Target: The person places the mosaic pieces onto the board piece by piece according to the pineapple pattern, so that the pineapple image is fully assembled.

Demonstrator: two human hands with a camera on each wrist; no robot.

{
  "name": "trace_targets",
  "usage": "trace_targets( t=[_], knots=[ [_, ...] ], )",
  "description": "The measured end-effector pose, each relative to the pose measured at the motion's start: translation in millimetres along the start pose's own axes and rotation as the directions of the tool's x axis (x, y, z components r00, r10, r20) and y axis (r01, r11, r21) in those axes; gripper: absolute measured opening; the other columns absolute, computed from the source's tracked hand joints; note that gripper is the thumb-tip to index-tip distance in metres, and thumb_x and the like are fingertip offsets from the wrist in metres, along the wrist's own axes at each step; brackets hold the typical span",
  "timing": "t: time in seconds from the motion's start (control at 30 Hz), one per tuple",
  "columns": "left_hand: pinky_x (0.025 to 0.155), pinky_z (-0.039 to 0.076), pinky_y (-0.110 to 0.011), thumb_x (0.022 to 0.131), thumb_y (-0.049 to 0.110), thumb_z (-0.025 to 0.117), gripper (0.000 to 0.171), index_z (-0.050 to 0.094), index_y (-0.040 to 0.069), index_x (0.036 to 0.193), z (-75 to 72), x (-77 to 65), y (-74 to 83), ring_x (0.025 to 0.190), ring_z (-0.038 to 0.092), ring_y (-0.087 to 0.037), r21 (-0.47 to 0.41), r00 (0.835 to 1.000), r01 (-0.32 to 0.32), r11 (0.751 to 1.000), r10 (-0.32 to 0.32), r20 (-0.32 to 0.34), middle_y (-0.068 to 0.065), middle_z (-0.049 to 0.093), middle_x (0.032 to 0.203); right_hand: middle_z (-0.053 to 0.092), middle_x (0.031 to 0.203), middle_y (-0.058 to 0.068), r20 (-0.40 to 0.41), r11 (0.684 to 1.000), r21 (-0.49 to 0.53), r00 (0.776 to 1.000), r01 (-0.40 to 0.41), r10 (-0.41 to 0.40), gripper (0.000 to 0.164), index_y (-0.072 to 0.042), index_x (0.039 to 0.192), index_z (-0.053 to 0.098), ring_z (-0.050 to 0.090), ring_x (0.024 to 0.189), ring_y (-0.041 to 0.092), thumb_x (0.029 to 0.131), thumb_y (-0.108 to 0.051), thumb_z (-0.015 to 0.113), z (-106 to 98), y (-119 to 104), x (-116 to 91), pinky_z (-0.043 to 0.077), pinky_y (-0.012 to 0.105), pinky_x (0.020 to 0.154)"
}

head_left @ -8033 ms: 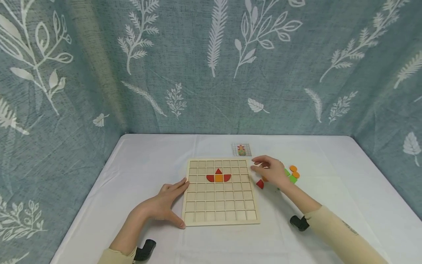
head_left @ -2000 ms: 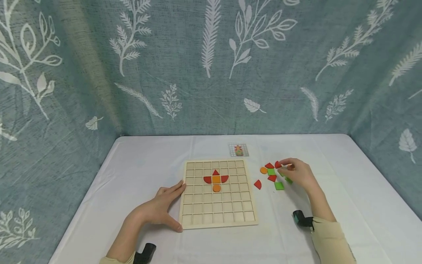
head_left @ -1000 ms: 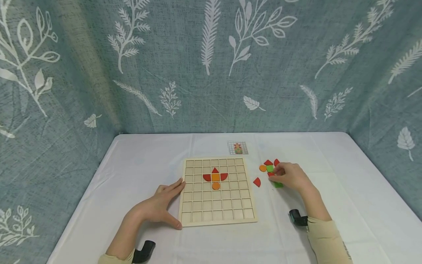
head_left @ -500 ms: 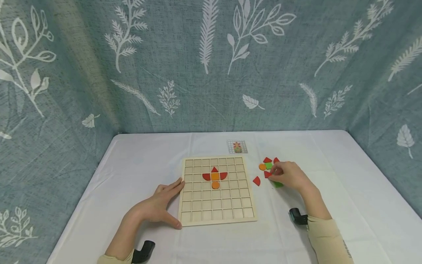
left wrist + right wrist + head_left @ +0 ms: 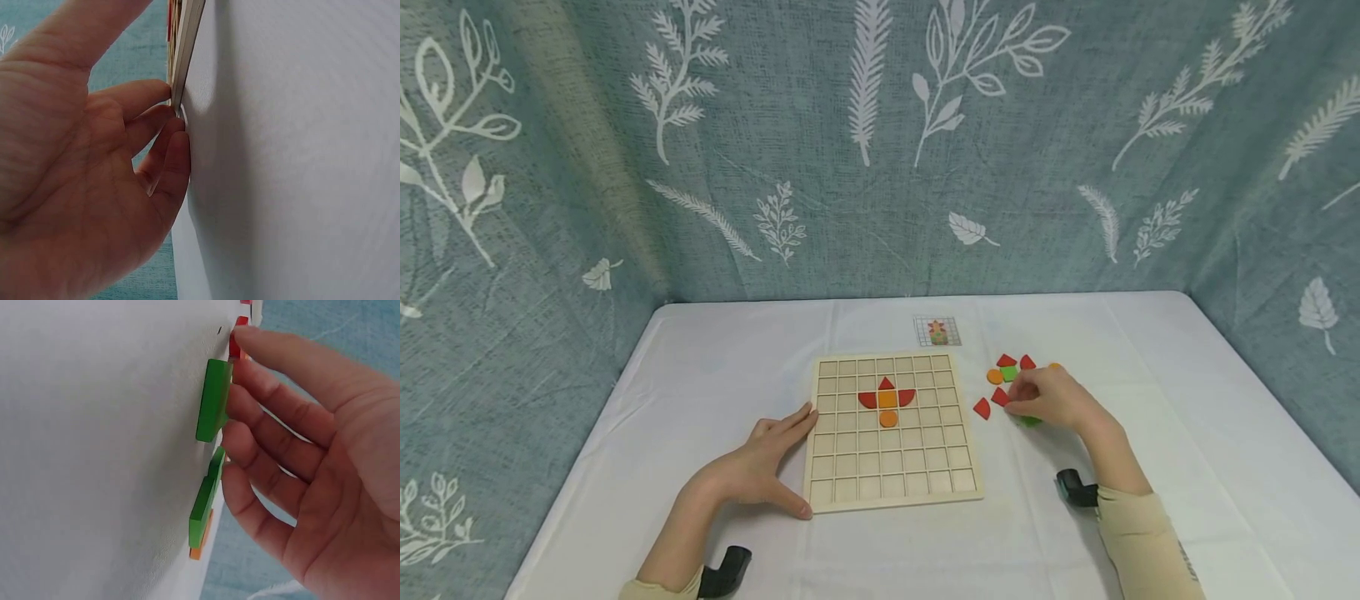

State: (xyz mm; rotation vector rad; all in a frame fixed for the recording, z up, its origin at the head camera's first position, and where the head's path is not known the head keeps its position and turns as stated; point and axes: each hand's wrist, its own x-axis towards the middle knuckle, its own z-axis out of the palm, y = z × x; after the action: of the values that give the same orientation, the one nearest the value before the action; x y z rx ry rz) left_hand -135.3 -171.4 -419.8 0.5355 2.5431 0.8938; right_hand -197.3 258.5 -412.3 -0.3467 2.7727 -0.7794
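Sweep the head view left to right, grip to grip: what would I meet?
Bare left grip, pale wooden gridded board, loose red quarter-circle piece, another flat red piece, bare right grip.

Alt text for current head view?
A person's right hand appears to pinch a small red fan-shaped piece beside a square, pale wooden grid board, while the left hand rests against the board's left edge. Five flat red and orange pieces sit on it; loose red, green and orange pieces lie to its right.

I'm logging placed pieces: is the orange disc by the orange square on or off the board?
On: the orange disc sits within the wooden grid board, just below the orange square.
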Motion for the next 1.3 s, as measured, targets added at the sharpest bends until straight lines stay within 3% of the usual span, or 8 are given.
trace_targets(
  t=[0.33,0.8,1.03,1.17,1.3],
  knots=[
    [0.105,0.031,-0.058,0.052,0.043,0.093,0.127,0.027,0.008,0.154,-0.7,0.5,0.8,0.133,0.025,-0.031,-0.008,1.0,0.015,1.0,-0.015,0.007,-0.009,0.016,0.162,0.057,0.093,0.002,0.009,0.993,0.081,0.996,0.084,-0.085,0.035,-0.006,0.12,0.064,0.052,0.081,0.019,0.086,-0.011,0.073,2.9,3.2,-0.3,0.046,0.033,0.069],
    [0.105,0.031,-0.057,0.053,0.044,0.093,0.126,0.026,0.007,0.154,-1.9,0.5,0.8,0.133,0.025,-0.031,0.004,1.0,0.008,1.0,-0.008,0.01,-0.009,0.016,0.162,0.058,0.088,-0.001,-0.001,0.995,0.01,0.995,0.098,-0.098,0.028,-0.008,0.112,0.066,0.052,0.077,0.016,0.087,-0.017,0.073,3.2,0.9,3.1,0.045,0.032,0.066],
    [0.104,0.032,-0.055,0.056,0.043,0.093,0.124,0.026,0.006,0.154,-4.1,-0.9,1.3,0.133,0.024,-0.03,0.023,1.0,0.011,1.0,-0.011,0.018,-0.009,0.015,0.162,0.061,0.086,-0.005,-0.076,0.978,0.079,0.979,0.195,-0.189,0.025,-0.011,0.108,0.069,0.054,0.078,0.015,0.084,-0.017,0.074,12.5,-32.0,1.6,0.048,0.029,0.061],
    [0.105,0.031,-0.055,0.057,0.042,0.092,0.123,0.026,0.005,0.154,-3.5,-0.4,3.1,0.133,0.023,-0.032,0.015,1.0,-0.013,1.0,0.013,0.028,-0.01,0.015,0.162,0.061,0.082,-0.007,-0.041,0.953,0.125,0.961,0.275,-0.272,0.025,-0.012,0.106,0.069,0.055,0.075,0.012,0.082,-0.016,0.076,31.4,-58.8,5.5,0.049,0.027,0.063],
    [0.106,0.03,-0.056,0.057,0.041,0.093,0.123,0.026,0.005,0.154,-2.9,-1.3,2.8,0.134,0.023,-0.032,0.008,1.0,0.003,1.0,-0.003,0.027,-0.01,0.015,0.162,0.059,0.078,-0.01,-0.005,0.948,0.068,0.95,0.311,-0.312,0.024,-0.012,0.104,0.069,0.053,0.072,0.009,0.082,-0.02,0.077,50.1,-80.4,16.0,0.047,0.026,0.064]
  ],
)
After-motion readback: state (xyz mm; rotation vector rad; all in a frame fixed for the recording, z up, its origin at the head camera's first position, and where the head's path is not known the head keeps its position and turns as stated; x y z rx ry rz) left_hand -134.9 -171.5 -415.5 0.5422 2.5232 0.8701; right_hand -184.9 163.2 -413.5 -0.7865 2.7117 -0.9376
